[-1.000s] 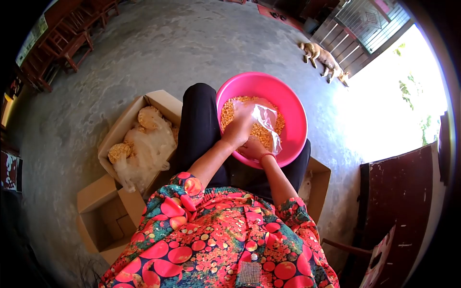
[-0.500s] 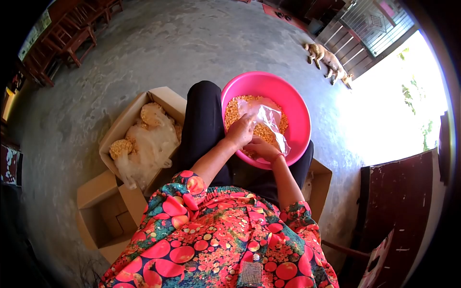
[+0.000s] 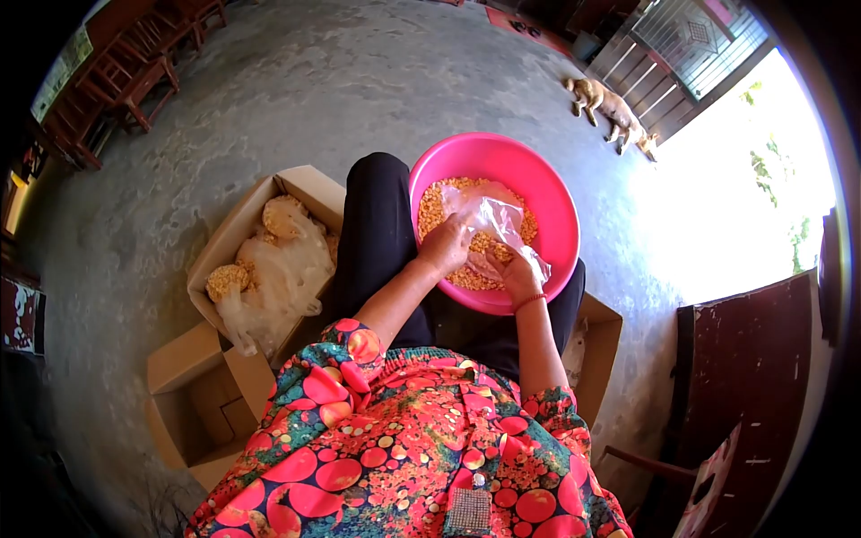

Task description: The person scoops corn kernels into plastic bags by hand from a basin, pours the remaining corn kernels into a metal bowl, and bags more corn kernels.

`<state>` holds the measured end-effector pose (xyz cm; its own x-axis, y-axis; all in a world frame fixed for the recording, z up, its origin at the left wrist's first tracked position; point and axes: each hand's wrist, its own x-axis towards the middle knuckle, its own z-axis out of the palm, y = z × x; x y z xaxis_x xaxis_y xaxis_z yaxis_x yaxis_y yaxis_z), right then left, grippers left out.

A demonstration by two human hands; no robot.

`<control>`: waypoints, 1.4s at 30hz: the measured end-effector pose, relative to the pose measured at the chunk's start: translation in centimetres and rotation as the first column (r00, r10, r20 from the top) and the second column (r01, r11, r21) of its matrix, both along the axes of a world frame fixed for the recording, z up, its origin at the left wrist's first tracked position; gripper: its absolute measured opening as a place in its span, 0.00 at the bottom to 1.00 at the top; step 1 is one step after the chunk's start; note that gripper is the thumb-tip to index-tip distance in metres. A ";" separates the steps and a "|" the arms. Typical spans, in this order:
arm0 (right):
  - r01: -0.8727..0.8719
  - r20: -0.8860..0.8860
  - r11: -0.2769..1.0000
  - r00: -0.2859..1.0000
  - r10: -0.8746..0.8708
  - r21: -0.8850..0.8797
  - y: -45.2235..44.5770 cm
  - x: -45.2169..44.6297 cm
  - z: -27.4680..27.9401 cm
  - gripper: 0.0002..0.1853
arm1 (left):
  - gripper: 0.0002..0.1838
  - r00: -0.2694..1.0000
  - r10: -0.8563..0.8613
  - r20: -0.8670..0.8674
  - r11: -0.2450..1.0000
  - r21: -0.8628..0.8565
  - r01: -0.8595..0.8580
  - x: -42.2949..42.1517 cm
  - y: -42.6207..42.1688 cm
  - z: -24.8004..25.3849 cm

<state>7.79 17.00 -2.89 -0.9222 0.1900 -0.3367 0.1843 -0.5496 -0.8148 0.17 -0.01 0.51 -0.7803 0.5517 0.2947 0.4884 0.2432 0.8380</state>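
A pink basin (image 3: pixel 549 193) rests at my lap, with a layer of yellow-orange kernels (image 3: pixel 431 213) that look like corn. Over the kernels lies a clear plastic bag (image 3: pixel 499 215), crumpled and shiny. My left hand (image 3: pixel 445 244) pinches the bag's near left edge, fingers closed. At the bag's lower right part is my right hand (image 3: pixel 519 276), its thumb and fingers closed on the plastic near the basin's near wall. Whether kernels are inside the bag I cannot tell.
Left of my leg, a cardboard box (image 3: pixel 235 204) holds filled plastic bags (image 3: pixel 285 260). Nearer me stands another open box (image 3: pixel 184 359), and a third box (image 3: pixel 599 345) is partly hidden at right. A dog (image 3: pixel 613 112) lies by the doorway. Wooden chairs (image 3: pixel 134 85) line the far left.
My right hand has shifted slightly right and turned, with its fingers now pointing up and left. The bag's lower right edge has moved with it. My left hand is nearly still.
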 end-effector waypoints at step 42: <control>-0.405 0.324 0.014 0.752 0.574 0.914 -4.4 -2.9 -3.0 0.17 | 0.27 0.997 -0.015 0.072 0.999 0.049 0.011 -0.2 -0.2 2.1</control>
